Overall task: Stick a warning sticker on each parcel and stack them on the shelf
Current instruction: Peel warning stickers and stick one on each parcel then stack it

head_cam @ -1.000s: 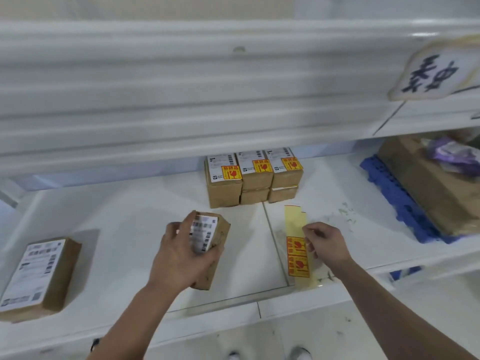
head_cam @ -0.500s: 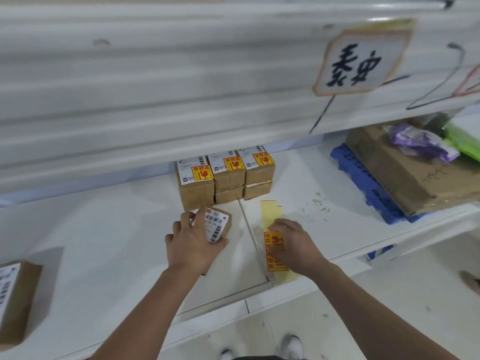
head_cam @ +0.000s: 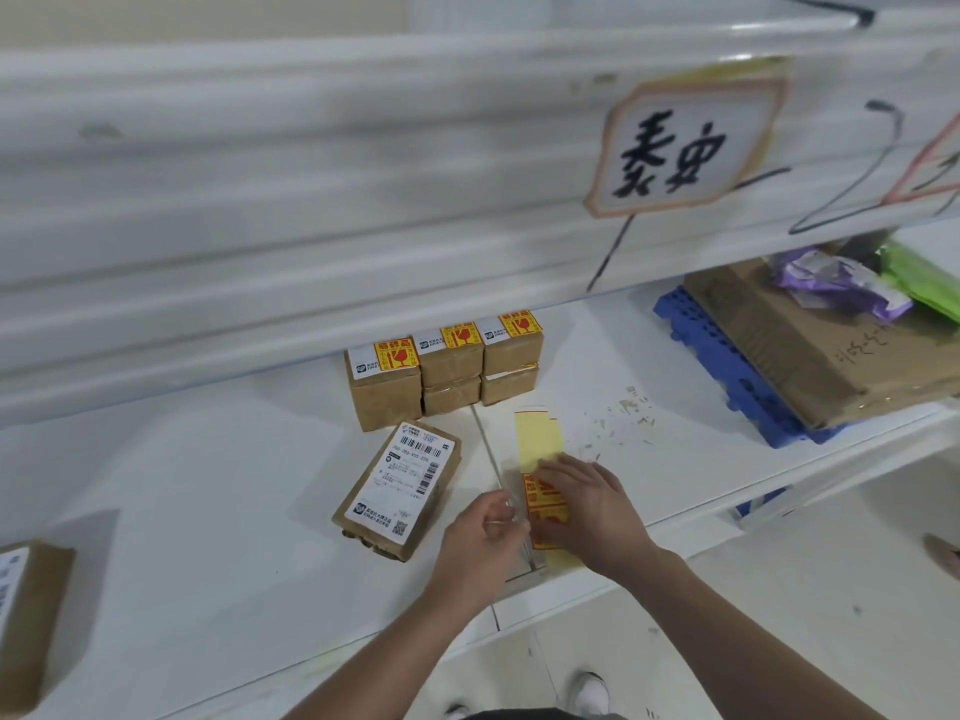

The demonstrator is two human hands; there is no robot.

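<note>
Head view: both hands work at a yellow backing strip (head_cam: 539, 443) of red-and-yellow warning stickers (head_cam: 543, 498) on the white shelf (head_cam: 208, 485).
The right hand (head_cam: 587, 511) lies flat on the strip, fingers spread. The left hand (head_cam: 483, 532) curls its fingers at the strip's left edge; motion blur hides whether they pinch anything. The brown paper-wrapped parcel with a white label (head_cam: 400, 485) lies free just left of the hands, in front of the stickered brown parcels stacked at the back (head_cam: 447, 366).

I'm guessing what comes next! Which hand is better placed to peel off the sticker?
Left, probably. The left hand has its fingertips at the edge of the sticker, while the right hand lies flat on the sticker sheet, holding it down.
</note>
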